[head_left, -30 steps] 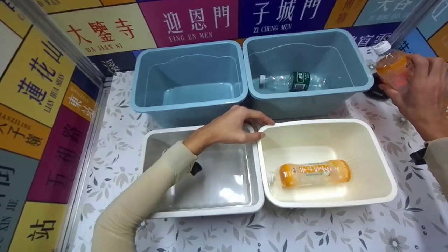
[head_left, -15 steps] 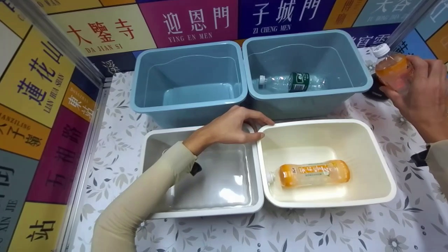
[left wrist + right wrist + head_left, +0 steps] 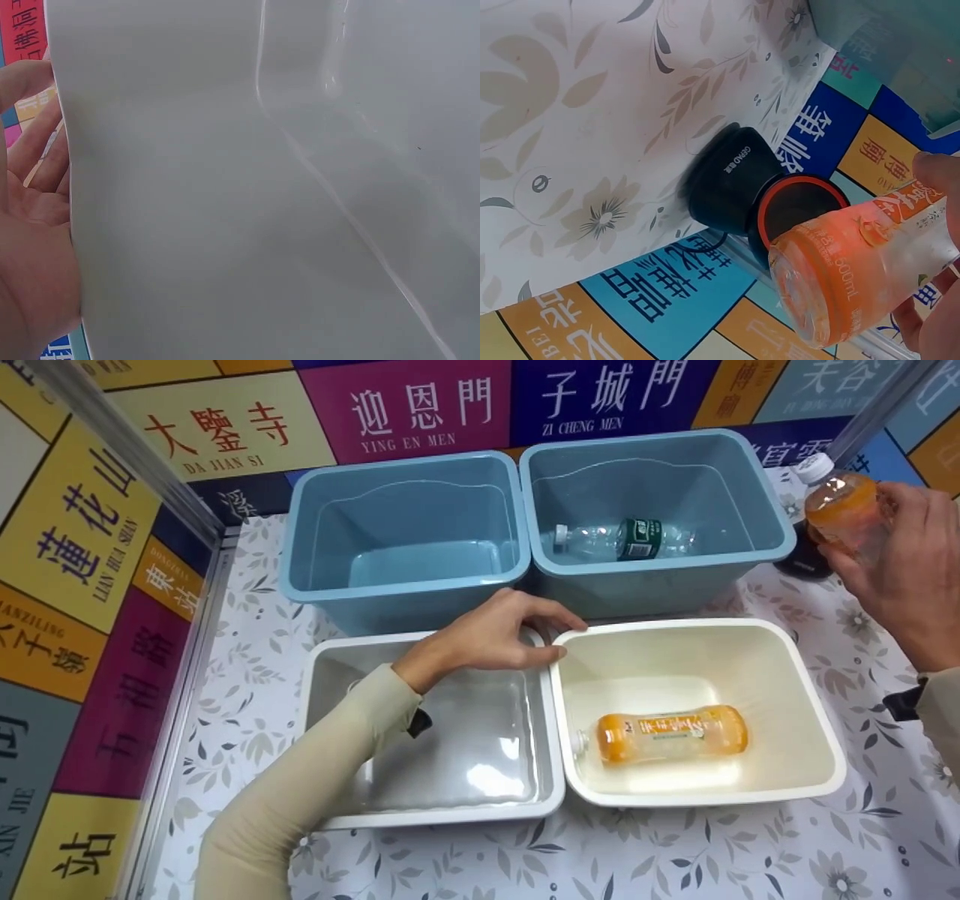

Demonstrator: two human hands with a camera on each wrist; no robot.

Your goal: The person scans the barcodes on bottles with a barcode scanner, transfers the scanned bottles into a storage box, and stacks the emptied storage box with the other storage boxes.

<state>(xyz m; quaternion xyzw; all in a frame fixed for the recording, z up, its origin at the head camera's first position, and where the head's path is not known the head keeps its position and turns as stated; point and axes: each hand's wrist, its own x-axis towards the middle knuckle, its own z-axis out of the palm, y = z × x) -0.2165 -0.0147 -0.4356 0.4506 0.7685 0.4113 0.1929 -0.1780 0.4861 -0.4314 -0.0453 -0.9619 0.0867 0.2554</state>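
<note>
My right hand [image 3: 911, 562] grips an orange drink bottle [image 3: 844, 514] with a white cap, off the right end of the back right bin. The right wrist view shows the orange drink bottle's base [image 3: 810, 289] beside a black device [image 3: 739, 180] with an orange-ringed round face. My left hand [image 3: 502, 630] rests with thumb and fingertips on the corner rim of the cream bin [image 3: 814, 709]. Inside that bin lies a second orange drink bottle [image 3: 675, 733]. In the left wrist view, fingers [image 3: 34, 146] show past the edge of a grey wall [image 3: 172, 187].
Left of the cream bin is a white-rimmed grey bin [image 3: 457, 757]. Behind stand two blue bins, a left one [image 3: 405, 611] and a right one [image 3: 637, 585] holding a clear bottle [image 3: 637, 540] with a green label. The table is covered in a leaf-patterned cloth [image 3: 622, 855]; lettered panels [image 3: 420, 409] rise behind.
The held bottle has shifted and tilted slightly in the head view, along with my right hand, which sits a little lower. My left hand stays on the rim.
</note>
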